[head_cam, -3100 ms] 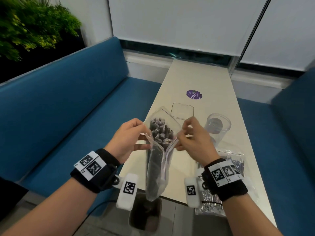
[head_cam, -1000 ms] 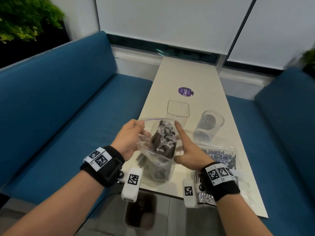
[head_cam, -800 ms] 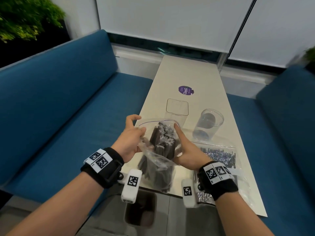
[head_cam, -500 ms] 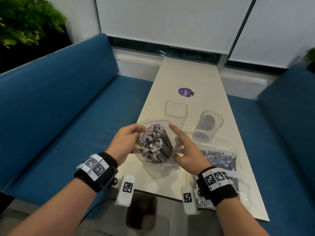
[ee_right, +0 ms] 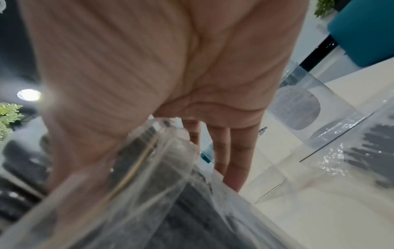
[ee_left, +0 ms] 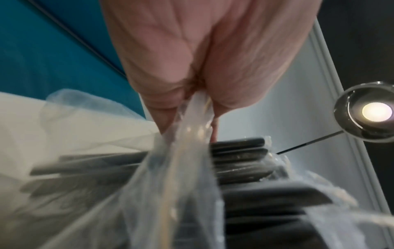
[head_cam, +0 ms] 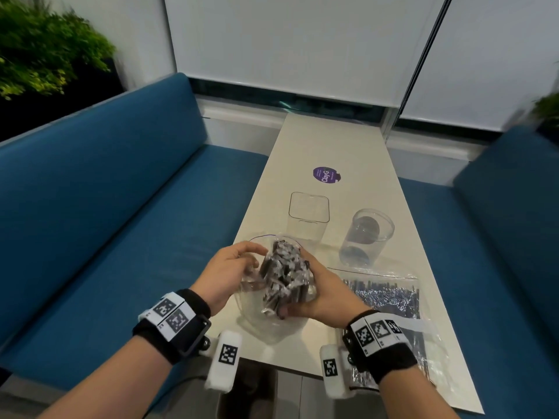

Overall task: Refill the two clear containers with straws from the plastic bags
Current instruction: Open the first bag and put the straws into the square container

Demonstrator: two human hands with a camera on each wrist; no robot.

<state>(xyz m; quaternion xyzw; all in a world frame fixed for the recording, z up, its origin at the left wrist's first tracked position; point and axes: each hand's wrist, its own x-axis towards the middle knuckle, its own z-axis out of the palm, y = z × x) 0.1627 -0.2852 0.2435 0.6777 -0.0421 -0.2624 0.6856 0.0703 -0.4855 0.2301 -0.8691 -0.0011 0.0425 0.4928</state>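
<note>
A bundle of dark wrapped straws (head_cam: 282, 275) stands up out of a clear plastic bag (head_cam: 266, 320) over the table's near end. My left hand (head_cam: 251, 258) pinches the bag's crumpled edge (ee_left: 187, 128) beside the straws (ee_left: 245, 161). My right hand (head_cam: 298, 290) curls round the bundle from the right, thumb underneath, with bag plastic (ee_right: 149, 193) against the palm. Beyond the hands stand the square clear container (head_cam: 308, 219) and, to its right, the round clear container (head_cam: 367, 237). No straws show in either. A second bag of straws (head_cam: 390, 297) lies flat at the right.
The narrow cream table (head_cam: 332, 146) runs away from me between two blue benches (head_cam: 106, 222). A purple sticker (head_cam: 326, 175) lies further back on it. The round container (ee_right: 298, 109) and the second bag (ee_right: 373, 151) sit close to my right hand.
The bag has been pushed down round the straws, baring their tops. My right hand, earlier flat beside the bag, has curled round the bundle. The left hand still pinches the bag's edge.
</note>
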